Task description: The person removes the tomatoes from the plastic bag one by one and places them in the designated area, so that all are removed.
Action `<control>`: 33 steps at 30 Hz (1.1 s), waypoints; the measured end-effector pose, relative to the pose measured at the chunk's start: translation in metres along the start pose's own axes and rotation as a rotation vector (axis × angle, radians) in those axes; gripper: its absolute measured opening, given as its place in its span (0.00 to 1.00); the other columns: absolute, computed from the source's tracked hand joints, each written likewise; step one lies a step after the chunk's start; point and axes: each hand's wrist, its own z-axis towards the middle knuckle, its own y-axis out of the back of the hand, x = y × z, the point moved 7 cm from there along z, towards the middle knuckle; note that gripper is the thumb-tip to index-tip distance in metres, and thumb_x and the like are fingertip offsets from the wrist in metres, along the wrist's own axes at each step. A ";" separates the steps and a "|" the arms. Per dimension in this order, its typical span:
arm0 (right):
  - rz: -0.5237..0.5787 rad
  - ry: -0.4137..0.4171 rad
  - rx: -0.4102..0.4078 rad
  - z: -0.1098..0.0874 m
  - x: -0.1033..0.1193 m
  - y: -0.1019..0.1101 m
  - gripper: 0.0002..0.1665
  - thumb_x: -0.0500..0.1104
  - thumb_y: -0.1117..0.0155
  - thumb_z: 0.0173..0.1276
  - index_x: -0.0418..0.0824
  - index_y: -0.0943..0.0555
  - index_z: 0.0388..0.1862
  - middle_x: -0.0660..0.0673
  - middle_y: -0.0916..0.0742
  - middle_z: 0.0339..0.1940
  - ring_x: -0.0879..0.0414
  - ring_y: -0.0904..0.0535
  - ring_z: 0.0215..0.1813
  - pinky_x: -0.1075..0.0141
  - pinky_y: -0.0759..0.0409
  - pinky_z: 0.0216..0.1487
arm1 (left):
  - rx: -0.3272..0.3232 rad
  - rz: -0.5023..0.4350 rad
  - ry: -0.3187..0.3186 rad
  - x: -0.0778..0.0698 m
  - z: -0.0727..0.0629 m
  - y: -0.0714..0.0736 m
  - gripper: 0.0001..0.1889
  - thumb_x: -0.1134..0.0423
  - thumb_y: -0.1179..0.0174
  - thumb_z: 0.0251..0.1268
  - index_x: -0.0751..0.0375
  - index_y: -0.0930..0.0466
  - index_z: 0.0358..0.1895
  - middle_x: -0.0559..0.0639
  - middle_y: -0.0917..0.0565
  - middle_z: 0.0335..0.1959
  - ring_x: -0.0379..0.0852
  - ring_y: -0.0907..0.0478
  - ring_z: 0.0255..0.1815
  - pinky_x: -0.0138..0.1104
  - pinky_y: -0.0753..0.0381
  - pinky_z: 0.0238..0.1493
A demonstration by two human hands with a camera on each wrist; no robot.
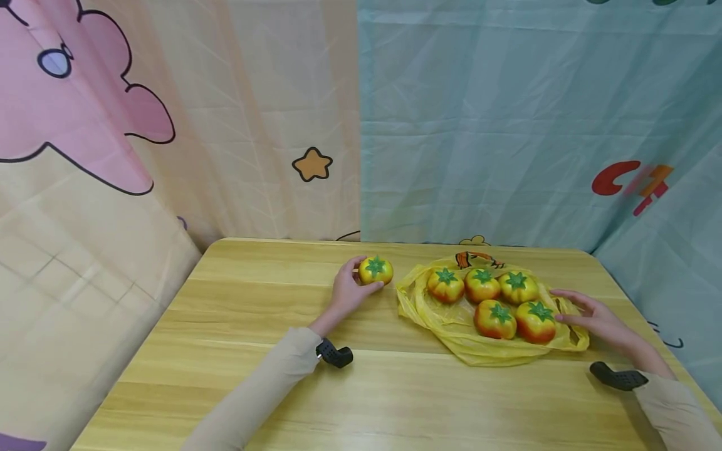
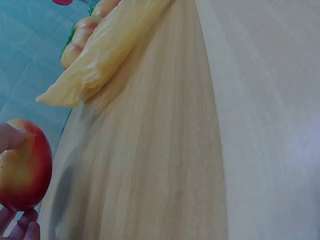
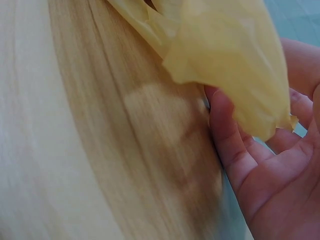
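Five tomatoes [image 1: 495, 321] sit in the spread-open yellow bag [image 1: 496, 354]; the left hand [image 1: 348, 292] grasps a sixth tomato [image 1: 376, 270] beside it, above the desk [image 1: 271, 294]. The right hand [image 1: 598, 321], fingers loose, is at the bag's edge. Probably mid-transfer; next calls for a gentle set-down.

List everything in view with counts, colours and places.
Table: one, light wood, foreground.
Plastic bag: one, yellow, table's right side.
Fruits: five, red and yellow, green tops, inside the bag.
Held fruit: one, same colours, left of bag.
Printed backdrop: one, beige and blue, behind the table.
Wrist devices: two, black, one per wrist.
Sleeves: two, beige, bottom of picture.
Left grip: one, bare, around held fruit.
Right grip: one, bare, at bag's right edge.
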 end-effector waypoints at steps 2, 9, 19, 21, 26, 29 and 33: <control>-0.002 0.001 -0.003 -0.001 0.000 0.000 0.32 0.43 0.44 0.73 0.43 0.39 0.73 0.73 0.35 0.65 0.84 0.49 0.62 0.28 0.46 0.59 | 0.005 0.004 0.014 0.001 0.002 -0.001 0.34 0.63 0.26 0.48 0.65 0.28 0.61 0.62 0.23 0.54 0.53 0.25 0.44 0.38 0.24 0.48; 0.003 0.017 0.000 -0.001 -0.002 -0.001 0.33 0.42 0.44 0.72 0.40 0.40 0.73 0.74 0.34 0.62 0.89 0.48 0.55 0.30 0.43 0.59 | 0.030 0.025 0.069 0.009 0.005 -0.003 0.35 0.62 0.27 0.49 0.66 0.29 0.62 0.62 0.22 0.53 0.54 0.24 0.47 0.43 0.23 0.52; -0.004 0.018 0.005 -0.001 0.000 -0.001 0.33 0.42 0.44 0.73 0.38 0.40 0.73 0.78 0.36 0.58 0.77 0.49 0.69 0.39 0.38 0.64 | 0.039 0.039 0.112 0.015 0.008 -0.004 0.35 0.59 0.27 0.50 0.63 0.29 0.63 0.61 0.21 0.54 0.54 0.22 0.47 0.44 0.23 0.53; -0.003 0.018 0.005 0.000 0.000 -0.001 0.33 0.42 0.44 0.73 0.38 0.40 0.73 0.79 0.36 0.57 0.80 0.49 0.67 0.35 0.41 0.62 | 0.039 0.041 0.113 0.016 0.009 -0.004 0.34 0.59 0.27 0.50 0.63 0.29 0.63 0.61 0.21 0.54 0.54 0.22 0.47 0.43 0.22 0.53; 0.023 0.026 0.008 0.000 0.000 -0.001 0.34 0.42 0.44 0.73 0.38 0.41 0.74 0.78 0.35 0.57 0.85 0.49 0.61 0.27 0.48 0.59 | 0.046 0.036 0.130 0.018 0.009 -0.004 0.35 0.58 0.27 0.50 0.62 0.29 0.63 0.61 0.21 0.54 0.55 0.22 0.49 0.44 0.23 0.55; 0.050 0.032 0.014 -0.001 -0.001 -0.001 0.34 0.41 0.44 0.72 0.38 0.41 0.74 0.76 0.34 0.60 0.81 0.50 0.66 0.25 0.51 0.58 | 0.047 0.036 0.124 0.017 0.009 -0.004 0.35 0.58 0.27 0.50 0.62 0.29 0.63 0.62 0.21 0.54 0.55 0.22 0.49 0.44 0.23 0.54; -0.013 0.022 0.006 0.000 -0.002 0.001 0.32 0.43 0.44 0.73 0.43 0.39 0.73 0.69 0.33 0.66 0.85 0.48 0.62 0.41 0.38 0.66 | 0.043 0.039 0.108 0.017 0.008 -0.004 0.35 0.59 0.27 0.50 0.63 0.29 0.63 0.62 0.21 0.53 0.55 0.22 0.48 0.44 0.22 0.53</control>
